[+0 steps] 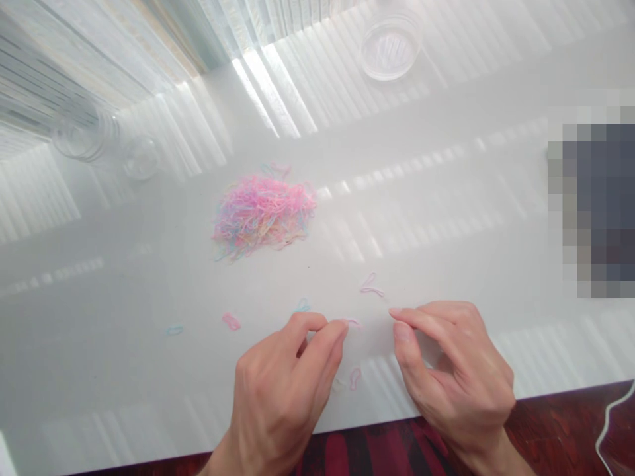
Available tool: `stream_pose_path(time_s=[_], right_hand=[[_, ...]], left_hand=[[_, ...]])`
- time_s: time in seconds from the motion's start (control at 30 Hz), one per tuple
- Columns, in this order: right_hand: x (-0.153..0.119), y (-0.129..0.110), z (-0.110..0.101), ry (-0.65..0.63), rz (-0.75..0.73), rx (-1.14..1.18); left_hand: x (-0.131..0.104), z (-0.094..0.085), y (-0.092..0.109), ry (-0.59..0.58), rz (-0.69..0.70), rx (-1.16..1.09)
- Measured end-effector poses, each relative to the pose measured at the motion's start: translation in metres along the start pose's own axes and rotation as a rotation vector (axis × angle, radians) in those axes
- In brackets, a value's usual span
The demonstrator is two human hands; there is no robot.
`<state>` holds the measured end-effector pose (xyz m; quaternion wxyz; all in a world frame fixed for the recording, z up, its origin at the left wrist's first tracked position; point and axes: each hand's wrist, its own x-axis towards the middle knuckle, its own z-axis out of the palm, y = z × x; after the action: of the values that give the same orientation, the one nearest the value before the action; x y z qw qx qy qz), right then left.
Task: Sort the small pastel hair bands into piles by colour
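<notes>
My left hand (pixel 290 377) is closed in a pinch between thumb and forefinger, and a thin pale purple elastic band (pixel 353 322) sticks out from its fingertips. To its right, my right hand (pixel 454 370) has thumb and forefinger slightly apart, with nothing visible between them. Just beyond the right fingertips lies a pale pink band (pixel 372 287) on the white table. A blue band (pixel 302 305) shows behind my left hand, and a small pink loop (pixel 354 379) lies between the hands. Farther left are another pink band (pixel 231 322) and a light blue one (pixel 174 330).
A tangled heap of pastel bands (pixel 262 215) sits mid-table (pixel 149 390). At the back stands a round clear dish (pixel 390 49); a clear jar (pixel 82 135) and a small clear lid-like piece (pixel 141 158) are at the left, near the striped curtain (pixel 124 39). A white cable (pixel 606 423) hangs at lower right.
</notes>
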<state>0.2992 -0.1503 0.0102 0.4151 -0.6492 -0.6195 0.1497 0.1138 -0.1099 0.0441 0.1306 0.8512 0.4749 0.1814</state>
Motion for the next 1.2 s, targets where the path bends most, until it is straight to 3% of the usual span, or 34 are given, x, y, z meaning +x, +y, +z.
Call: stream_pose_path(time_s=[0.13, 0.27, 0.37, 0.47, 0.63, 1.2], right_hand=[[-0.002, 0.000, -0.001, -0.015, 0.002, -0.011], [-0.002, 0.000, -0.001, -0.010, -0.006, -0.026], [-0.001, 0.001, 0.000, -0.008, -0.014, -0.034], [-0.002, 0.003, 0.001, -0.013, -0.025, -0.047], [-0.004, 0.005, 0.001, -0.024, -0.059, -0.111], [0.002, 0.008, 0.005, 0.024, -0.119, -0.171]], left_hand=[[-0.003, 0.002, 0.001, -0.068, 0.000, -0.024], [-0.010, -0.001, -0.001, -0.037, -0.015, -0.029], [-0.024, -0.012, -0.018, 0.088, -0.090, 0.051], [-0.046, -0.024, -0.045, 0.192, -0.251, 0.146], [-0.074, -0.036, -0.072, 0.249, -0.376, 0.236], [-0.081, -0.024, -0.077, 0.243, -0.347, 0.163]])
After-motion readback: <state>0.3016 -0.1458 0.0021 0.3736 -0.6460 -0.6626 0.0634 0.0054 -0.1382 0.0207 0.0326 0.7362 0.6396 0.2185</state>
